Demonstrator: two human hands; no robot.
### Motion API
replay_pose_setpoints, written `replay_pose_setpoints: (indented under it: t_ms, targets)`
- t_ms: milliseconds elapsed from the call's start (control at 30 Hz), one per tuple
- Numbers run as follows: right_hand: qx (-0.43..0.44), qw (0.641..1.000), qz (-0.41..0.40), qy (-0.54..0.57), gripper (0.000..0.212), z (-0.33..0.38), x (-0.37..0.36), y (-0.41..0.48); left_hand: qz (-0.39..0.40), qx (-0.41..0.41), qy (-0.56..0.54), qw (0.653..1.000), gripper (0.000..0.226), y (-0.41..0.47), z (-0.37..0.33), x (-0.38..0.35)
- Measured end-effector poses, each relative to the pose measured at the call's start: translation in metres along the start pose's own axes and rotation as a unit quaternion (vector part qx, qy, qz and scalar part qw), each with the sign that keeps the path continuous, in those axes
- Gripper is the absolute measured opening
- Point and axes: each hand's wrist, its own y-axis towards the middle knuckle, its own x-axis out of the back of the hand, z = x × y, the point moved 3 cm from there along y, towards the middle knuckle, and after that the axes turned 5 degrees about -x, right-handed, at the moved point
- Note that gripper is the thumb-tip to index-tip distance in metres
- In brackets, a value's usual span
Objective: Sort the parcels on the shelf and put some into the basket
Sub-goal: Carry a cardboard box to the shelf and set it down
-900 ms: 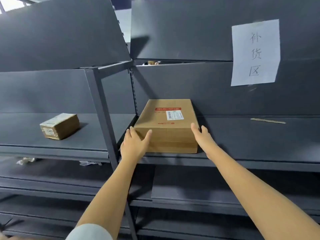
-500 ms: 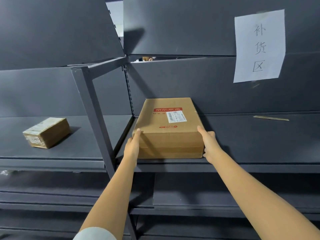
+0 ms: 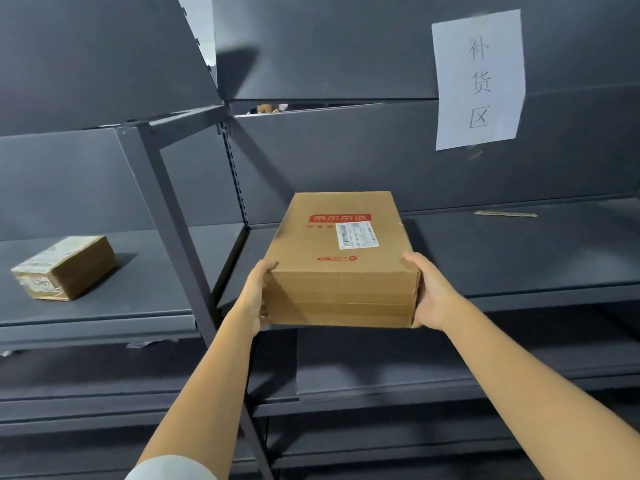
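Note:
A flat brown cardboard parcel [image 3: 341, 258] with a red printed band and a white barcode label on top juts out over the front edge of the dark grey shelf [image 3: 519, 261]. My left hand [image 3: 254, 299] clasps its left side and my right hand [image 3: 433, 292] clasps its right side. A smaller taped brown parcel [image 3: 64, 266] lies on the left shelf bay, apart from my hands. No basket is in view.
A slanted grey upright post [image 3: 180, 237] splits the two shelf bays just left of my left hand. A white paper sign [image 3: 479, 79] hangs on the back panel. A thin strip [image 3: 505, 213] lies on the right shelf. Lower shelves run below.
My hands went from resting at the parcel's near corners to gripping both sides, and the parcel has come forward past the shelf's front edge.

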Motion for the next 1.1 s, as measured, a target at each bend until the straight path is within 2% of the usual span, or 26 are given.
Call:
replay_pose_setpoints:
  t_ms: [200,300,367,533,667,800,867,967,1100]
  targets:
    - [0.042,0.997,-0.063,0.029,0.058,-0.009,0.049,-0.035,0.098,0.031,-0.001,0.995,0.049,-0.012,0.003,-0.037]
    - [0.060,0.992,-0.089,0.058,0.048,-0.016,0.085,-0.061,0.155,0.042,0.002,0.987,0.045,-0.022,0.009,-0.073]
    - [0.075,0.989,-0.099,0.075,0.042,-0.021,0.110,-0.082,0.191,0.051,0.005,0.980,0.047,-0.029,0.014,-0.099]
    - [0.113,0.981,-0.134,0.085,0.054,-0.038,0.180,-0.142,0.272,0.084,0.018,0.958,0.056,-0.054,0.039,-0.173]
    - [0.142,0.968,-0.178,0.105,0.047,-0.069,0.233,-0.192,0.371,0.094,0.050,0.922,0.060,-0.081,0.069,-0.230]
    - [0.158,0.956,-0.184,0.166,0.045,-0.108,0.274,-0.241,0.474,0.087,0.091,0.872,0.034,-0.115,0.097,-0.283]
    - [0.159,0.953,-0.190,0.173,0.048,-0.128,0.294,-0.262,0.514,0.087,0.112,0.846,0.030,-0.132,0.111,-0.308]
    - [0.160,0.948,-0.215,0.172,0.054,-0.157,0.322,-0.289,0.546,0.094,0.140,0.820,0.033,-0.156,0.137,-0.342]
    - [0.186,0.911,-0.276,0.242,0.074,-0.195,0.359,-0.315,0.600,0.081,0.163,0.779,0.056,-0.199,0.176,-0.380]
